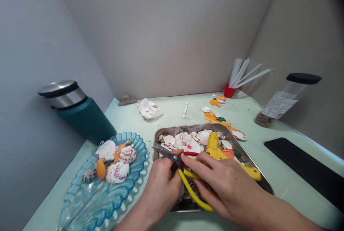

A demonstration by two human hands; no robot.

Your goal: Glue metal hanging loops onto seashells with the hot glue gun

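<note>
1. Left hand [162, 178] pinches the scissors [176, 158] by their pivot, above the tray [185, 127].
2. Right hand [224, 177] bends over the yellow handles [192, 193]; I cannot tell its grip.
3. Shells [118, 172] lie in the left dish [107, 198].

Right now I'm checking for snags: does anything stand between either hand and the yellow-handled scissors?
Nothing visible does: the left hand and right hand are both at the scissors, above the metal tray of shells. The yellow gun-shaped tool lies beyond the right hand, not between.
</note>
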